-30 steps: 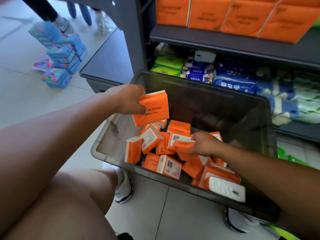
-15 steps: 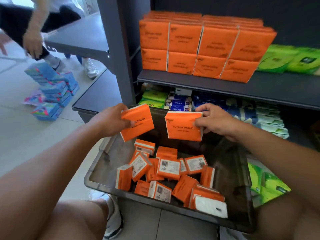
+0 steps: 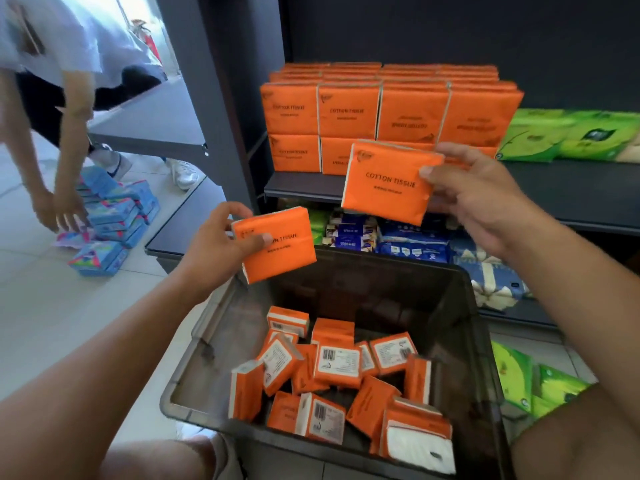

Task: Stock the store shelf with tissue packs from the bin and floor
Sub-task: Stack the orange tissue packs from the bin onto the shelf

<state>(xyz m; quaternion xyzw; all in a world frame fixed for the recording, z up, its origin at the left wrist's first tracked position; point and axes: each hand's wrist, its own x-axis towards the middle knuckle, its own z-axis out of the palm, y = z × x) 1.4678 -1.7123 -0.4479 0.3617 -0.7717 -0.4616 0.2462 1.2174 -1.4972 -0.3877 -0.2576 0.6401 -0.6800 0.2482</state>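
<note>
With one orange pack gripped in each hand, the step looks like the carry from bin [image 3: 479, 306] to shelf [image 3: 561, 183]. The left hand [image 3: 214, 245] clasps the left pack [image 3: 280, 251] above the bin's far rim. The right hand [image 3: 485, 199] pinches the right pack [image 3: 386, 187] in front of the shelf's stack [image 3: 381, 112]. Next, each needs squaring against that stack. Loose packs [image 3: 339, 368] lie in the bin.

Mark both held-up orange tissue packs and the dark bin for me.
Lower orange plastic-wrapped tissue pack [image 3: 287, 252]: head view, printed front face.
Upper orange plastic-wrapped tissue pack [image 3: 384, 188]: head view, printed front face.
Dark grey plastic bin [image 3: 363, 289]: head view, far inner wall.
</note>
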